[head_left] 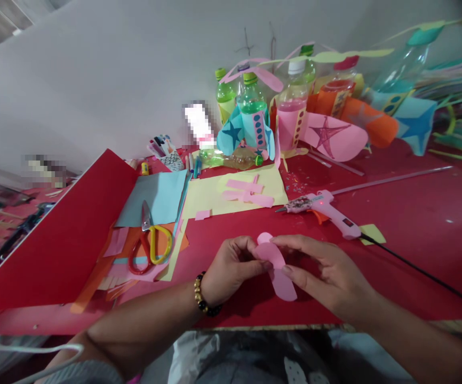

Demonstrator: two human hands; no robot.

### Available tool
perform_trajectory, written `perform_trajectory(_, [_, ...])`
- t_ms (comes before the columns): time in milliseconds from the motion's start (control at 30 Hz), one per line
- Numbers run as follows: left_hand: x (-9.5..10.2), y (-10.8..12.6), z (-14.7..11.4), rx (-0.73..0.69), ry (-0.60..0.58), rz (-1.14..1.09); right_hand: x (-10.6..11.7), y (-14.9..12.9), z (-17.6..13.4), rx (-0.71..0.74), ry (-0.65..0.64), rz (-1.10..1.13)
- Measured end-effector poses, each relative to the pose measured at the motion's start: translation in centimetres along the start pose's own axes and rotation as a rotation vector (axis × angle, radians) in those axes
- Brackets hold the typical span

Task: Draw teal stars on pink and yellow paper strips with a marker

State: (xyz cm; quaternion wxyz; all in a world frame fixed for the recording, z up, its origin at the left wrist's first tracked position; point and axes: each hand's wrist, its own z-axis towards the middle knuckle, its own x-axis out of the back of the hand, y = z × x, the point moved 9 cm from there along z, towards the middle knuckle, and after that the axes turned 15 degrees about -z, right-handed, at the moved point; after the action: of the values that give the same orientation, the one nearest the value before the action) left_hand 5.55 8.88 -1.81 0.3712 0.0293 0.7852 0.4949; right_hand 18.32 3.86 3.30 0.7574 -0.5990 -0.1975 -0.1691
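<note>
Between both hands, above the red table, is a pink paper cutout (282, 281) with rounded lobes. My left hand (236, 266) pinches its left side between thumb and fingers, and a beaded bracelet circles that wrist. From the right, my right hand (327, 274) grips the cutout's edge with thumb and fingertips. Beyond the hands, pink paper strips (249, 193) lie crossed on a pale yellow sheet (202, 193). A pink glue gun (331, 210) rests on its side to the right, its small red light lit. Scissors (150, 242) with red and yellow handles lie on paper scraps at left.
Plastic bottles (291, 106) decorated with paper fins and propellers stand along the wall. A bottle (233, 159) lies on its side before them. A pen cup (170, 159) stands further left. The glue gun's black cord (419, 269) runs right. A red board (63, 229) leans at left.
</note>
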Motion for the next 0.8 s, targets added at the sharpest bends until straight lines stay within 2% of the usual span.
perform_trajectory(333, [-0.29,-0.09,-0.04,0.042,-0.011,0.022,0.40,-0.10,0.71,-0.011,0.019,-0.018])
perform_trajectory(633, [-0.11,-0.22,0.04,0.038,-0.015,-0.013,0.91,0.43,0.56,-0.045,0.105,-0.013])
perform_trajectory(800, [-0.25,-0.11,0.07,0.037,-0.024,-0.016,0.65,0.52,0.78,-0.065,0.077,-0.008])
